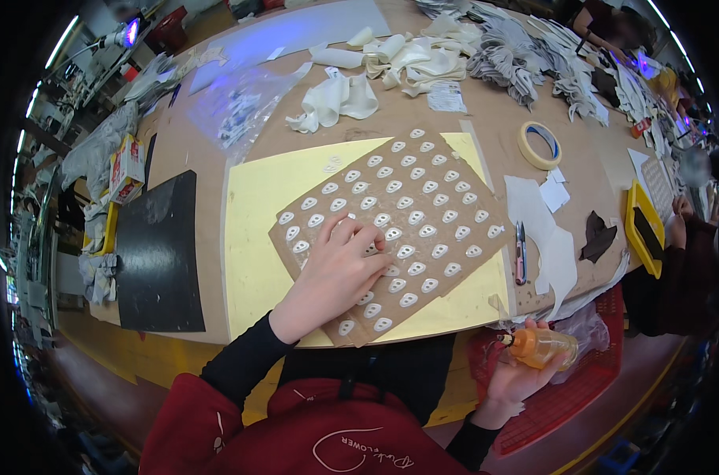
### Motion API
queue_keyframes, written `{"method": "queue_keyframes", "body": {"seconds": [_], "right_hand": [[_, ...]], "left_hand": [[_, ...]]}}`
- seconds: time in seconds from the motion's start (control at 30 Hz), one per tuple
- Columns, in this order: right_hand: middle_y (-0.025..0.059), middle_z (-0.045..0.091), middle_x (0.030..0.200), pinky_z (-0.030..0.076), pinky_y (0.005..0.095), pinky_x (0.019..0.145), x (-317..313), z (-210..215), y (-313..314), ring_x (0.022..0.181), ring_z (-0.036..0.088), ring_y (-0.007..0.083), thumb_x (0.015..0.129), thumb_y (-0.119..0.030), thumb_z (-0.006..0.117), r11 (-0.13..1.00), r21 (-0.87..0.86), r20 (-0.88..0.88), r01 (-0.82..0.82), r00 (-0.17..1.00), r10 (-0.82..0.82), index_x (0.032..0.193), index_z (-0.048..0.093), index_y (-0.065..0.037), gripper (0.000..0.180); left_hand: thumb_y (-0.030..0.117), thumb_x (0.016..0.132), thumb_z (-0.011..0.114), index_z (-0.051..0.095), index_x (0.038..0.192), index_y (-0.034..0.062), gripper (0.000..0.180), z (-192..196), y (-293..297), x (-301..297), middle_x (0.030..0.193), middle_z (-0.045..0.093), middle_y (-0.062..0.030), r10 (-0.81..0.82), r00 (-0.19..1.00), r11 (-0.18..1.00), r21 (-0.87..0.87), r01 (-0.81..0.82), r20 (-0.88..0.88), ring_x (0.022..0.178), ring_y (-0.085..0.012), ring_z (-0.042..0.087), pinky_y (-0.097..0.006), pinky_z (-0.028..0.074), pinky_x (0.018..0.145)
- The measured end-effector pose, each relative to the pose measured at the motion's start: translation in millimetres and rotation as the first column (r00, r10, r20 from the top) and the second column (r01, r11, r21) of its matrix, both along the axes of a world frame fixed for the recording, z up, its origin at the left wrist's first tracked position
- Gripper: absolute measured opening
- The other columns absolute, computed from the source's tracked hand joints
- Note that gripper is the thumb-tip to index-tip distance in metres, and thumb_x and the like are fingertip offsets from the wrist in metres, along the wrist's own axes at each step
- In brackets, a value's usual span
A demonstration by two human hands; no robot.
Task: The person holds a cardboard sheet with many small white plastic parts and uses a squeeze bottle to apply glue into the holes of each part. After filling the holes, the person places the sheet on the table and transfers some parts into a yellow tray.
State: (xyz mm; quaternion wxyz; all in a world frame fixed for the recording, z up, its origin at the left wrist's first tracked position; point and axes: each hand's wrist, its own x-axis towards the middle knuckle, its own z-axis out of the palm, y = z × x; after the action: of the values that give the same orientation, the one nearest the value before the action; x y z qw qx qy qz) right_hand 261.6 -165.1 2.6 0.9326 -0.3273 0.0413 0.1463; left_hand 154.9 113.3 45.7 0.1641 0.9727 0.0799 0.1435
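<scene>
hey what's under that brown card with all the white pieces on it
A yellow sheet lies under the brown card, showing around its edges. The left hand presses on the card. What's beneath its middle is covered.

A workshop: a long worktable [486,127] strewn with cut fabric pieces [525,55] and tape roll [540,145].

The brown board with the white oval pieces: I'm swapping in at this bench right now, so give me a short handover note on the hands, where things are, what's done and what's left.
Left hand: flat on the brown board, fingertips on the white oval pieces, holding nothing.
Right hand: off the table edge, gripping a small orange bottle, nozzle pointing left.
The board lies tilted on a yellow sheet; a pen and tape roll sit to its right, and a red basket is under the right hand.
Done: rows of ovals fill the board.
Left: I cannot tell which ovals have been treated from the bottle.
</scene>
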Motion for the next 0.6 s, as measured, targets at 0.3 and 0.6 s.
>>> {"method": "queue_keyframes", "body": {"seconds": [0.3, 0.6], "right_hand": [[0.0161, 0.053, 0.103, 0.052, 0.0287, 0.067, 1, -6, 4, 0.093, 0.055, 0.0233, 0.085, -0.052, 0.043, 0.994, -0.073, -0.011, 0.082, 0.996, -0.083, 0.114, 0.042, -0.001, 0.059], [0.0115, 0.049, 0.107, 0.052, 0.0269, 0.067, 3, -9, -1, 0.098, 0.053, 0.0229, 0.086, -0.050, 0.043, 0.980, -0.138, -0.048, 0.146, 0.987, -0.154, 0.113, 0.042, 0.000, 0.057]], "left_hand": [[0.014, 0.065, 0.068, 0.064, 0.071, 0.0122, 0.007, 4, -4, 8, 0.089, 0.053, 0.0022, -0.032, 0.999, 0.993, 0.112, 0.035, -0.031, 0.092, -0.0206, 0.048, -0.051, 0.024, 0.101], [0.009, 0.059, 0.072, 0.062, 0.069, 0.0155, 0.015, 4, 0, 9, 0.087, 0.055, 0.0057, 0.056, 0.965, 0.961, 0.249, -0.121, 0.256, 0.090, -0.0181, 0.047, -0.057, 0.018, 0.103]]}}
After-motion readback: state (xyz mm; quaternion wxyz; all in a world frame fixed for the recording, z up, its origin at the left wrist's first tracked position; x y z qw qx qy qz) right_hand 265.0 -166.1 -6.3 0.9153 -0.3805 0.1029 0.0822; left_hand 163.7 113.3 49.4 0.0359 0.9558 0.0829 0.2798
